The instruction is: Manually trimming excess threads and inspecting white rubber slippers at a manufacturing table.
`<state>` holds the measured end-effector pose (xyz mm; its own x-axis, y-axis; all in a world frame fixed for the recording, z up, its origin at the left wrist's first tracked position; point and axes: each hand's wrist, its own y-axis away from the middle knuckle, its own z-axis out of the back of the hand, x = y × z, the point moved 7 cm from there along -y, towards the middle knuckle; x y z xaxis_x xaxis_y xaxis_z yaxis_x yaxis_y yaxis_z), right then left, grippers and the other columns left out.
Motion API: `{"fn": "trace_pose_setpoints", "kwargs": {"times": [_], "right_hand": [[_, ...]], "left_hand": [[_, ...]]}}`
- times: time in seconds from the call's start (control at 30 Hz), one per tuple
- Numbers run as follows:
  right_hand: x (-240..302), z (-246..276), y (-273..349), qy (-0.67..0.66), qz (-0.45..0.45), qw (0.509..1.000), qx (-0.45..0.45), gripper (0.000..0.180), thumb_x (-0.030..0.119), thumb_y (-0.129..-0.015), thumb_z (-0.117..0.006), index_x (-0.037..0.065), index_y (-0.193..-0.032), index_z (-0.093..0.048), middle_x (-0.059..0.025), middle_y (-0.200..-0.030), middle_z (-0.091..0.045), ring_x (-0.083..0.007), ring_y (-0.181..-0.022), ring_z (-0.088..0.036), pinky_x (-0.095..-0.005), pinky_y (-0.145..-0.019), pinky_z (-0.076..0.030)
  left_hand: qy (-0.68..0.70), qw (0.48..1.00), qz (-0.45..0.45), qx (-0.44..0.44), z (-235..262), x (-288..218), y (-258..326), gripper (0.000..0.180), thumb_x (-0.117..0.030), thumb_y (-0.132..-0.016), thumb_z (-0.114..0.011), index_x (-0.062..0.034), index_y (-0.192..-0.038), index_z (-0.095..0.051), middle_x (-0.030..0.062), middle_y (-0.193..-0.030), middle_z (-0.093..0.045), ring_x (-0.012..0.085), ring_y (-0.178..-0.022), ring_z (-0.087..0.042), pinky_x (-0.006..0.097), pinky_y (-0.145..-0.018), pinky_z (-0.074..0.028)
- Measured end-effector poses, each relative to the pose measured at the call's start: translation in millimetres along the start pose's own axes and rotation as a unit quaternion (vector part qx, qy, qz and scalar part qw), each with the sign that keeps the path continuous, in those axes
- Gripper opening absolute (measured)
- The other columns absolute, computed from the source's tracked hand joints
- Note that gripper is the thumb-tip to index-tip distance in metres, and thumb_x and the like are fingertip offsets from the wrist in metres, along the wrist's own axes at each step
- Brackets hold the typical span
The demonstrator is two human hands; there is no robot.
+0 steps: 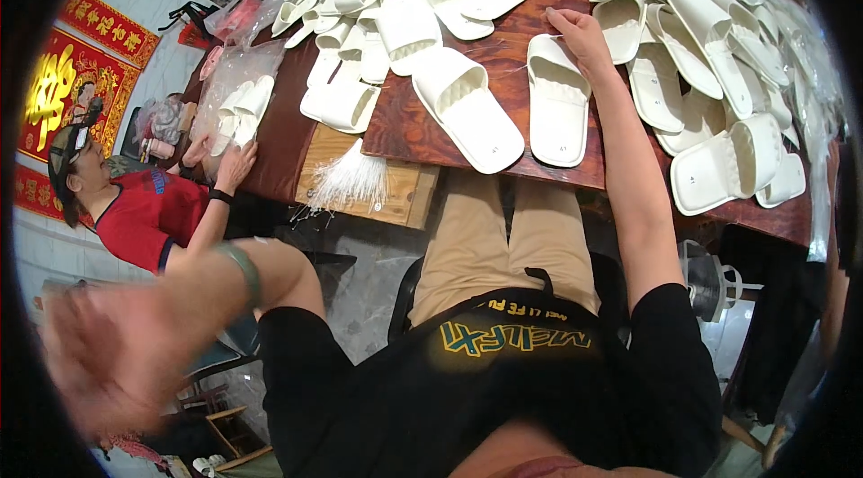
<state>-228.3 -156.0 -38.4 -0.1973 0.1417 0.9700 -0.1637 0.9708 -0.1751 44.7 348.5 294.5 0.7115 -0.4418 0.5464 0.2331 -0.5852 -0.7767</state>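
Reaches forward over the table (509, 51) with the right hand (580, 39), thumb and forefinger pressed together just beyond the strap end of the right slipper (559, 123), perhaps on a thin strand too fine to make out. Holds the left hand (117, 352) raised at the near left, well apart from the table, too blurred to tell spread fingers from closed ones.

Faces two white slippers at the table's near edge, straps far, heels near: the right slipper just beside the right wrist, the left slipper (481, 123) angled to its left, heel right at the edge.

Risks, by judgement, a dropped left slipper, easily tipped toward the lap by a sweep of the left forearm. Could also pull the right slipper askew by catching its strap with the right wrist. On the right, could bring down part of the right heap (706, 24), loosely overlapped, through a bump of the right elbow. Could scatter the white strands (349, 177), fanned over a light wooden stand (412, 199), by brushing past.

Among containers, to the left, a clear plastic bag (230, 71) touching a pair of slippers (247, 110) between the hands of a co-worker (148, 213); farther off, a second clear bag (238, 16) with something pink inside. Along the far right, crumpled clear plastic (818, 119) beside the right heap.
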Motion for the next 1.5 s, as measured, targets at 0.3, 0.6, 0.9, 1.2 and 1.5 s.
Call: {"fn": "trace_pose_setpoints", "kwargs": {"times": [0.3, 0.6, 0.9, 1.2, 1.5], "right_hand": [[1, -2, 4, -0.013, -0.003, 1.000, 0.020, 0.022, 0.023, -0.087, -0.062, 0.004, -0.097, -0.067, 0.0033, -0.083, -0.063, -0.0040, -0.072, -0.053, -0.0187, -0.062, -0.041], [6, -26, 18, -0.005, -0.025, 0.996, 0.082, 0.021, 0.022, -0.087, -0.063, 0.002, -0.094, -0.067, 0.0002, -0.084, -0.064, -0.0060, -0.074, -0.054, -0.0194, -0.066, -0.043], [-22, -3, 1, 0.038, -0.035, 0.999, 0.011, 0.023, 0.021, -0.087, -0.062, 0.001, -0.097, -0.066, 0.0028, -0.080, -0.063, -0.0023, -0.062, -0.051, -0.0157, -0.049, -0.037], [-14, 6, 14, 0.138, -0.027, 0.990, -0.020, 0.024, 0.028, -0.085, -0.063, 0.007, -0.095, -0.069, 0.0053, -0.072, -0.058, -0.0027, -0.058, -0.044, -0.0191, -0.050, -0.033], [-4, -27, 5, 0.275, 0.148, 0.950, -0.016, 0.026, 0.028, -0.077, -0.061, 0.003, -0.078, -0.066, -0.0134, -0.069, -0.064, -0.0213, -0.064, -0.063, -0.0351, -0.062, -0.048]], "left_hand": [[-0.032, 0.543, 0.466, 0.698, -194, -90, 356, 0.081, -0.068, -0.073, -0.057, 0.0120, -0.082, -0.060, 0.0244, -0.067, -0.062, 0.0336, -0.069, -0.066, 0.038, -0.056, -0.051], [-0.003, 0.528, 0.580, 0.620, -230, -85, 446, 0.077, -0.070, -0.064, -0.061, 0.0061, -0.079, -0.065, 0.0218, -0.077, -0.065, 0.0343, -0.078, -0.065, 0.040, -0.070, -0.050], [-0.010, 0.600, 0.593, 0.537, -225, -77, 435, 0.038, -0.029, -0.083, -0.051, 0.0040, -0.067, -0.064, 0.0240, -0.068, -0.061, 0.0374, -0.069, -0.062, 0.046, -0.066, -0.047], [-0.011, 0.608, 0.657, 0.446, -67, 5, 349, 0.033, -0.023, -0.089, -0.052, 0.0028, -0.069, -0.056, 0.0113, -0.057, -0.050, 0.0192, -0.053, -0.046, 0.035, -0.053, -0.039], [-0.174, 0.467, 0.721, 0.481, 97, 166, 527, 0.044, -0.032, -0.089, -0.052, 0.0097, -0.079, -0.060, 0.0084, -0.067, -0.058, 0.0160, -0.064, -0.051, 0.034, -0.061, -0.043]]}}
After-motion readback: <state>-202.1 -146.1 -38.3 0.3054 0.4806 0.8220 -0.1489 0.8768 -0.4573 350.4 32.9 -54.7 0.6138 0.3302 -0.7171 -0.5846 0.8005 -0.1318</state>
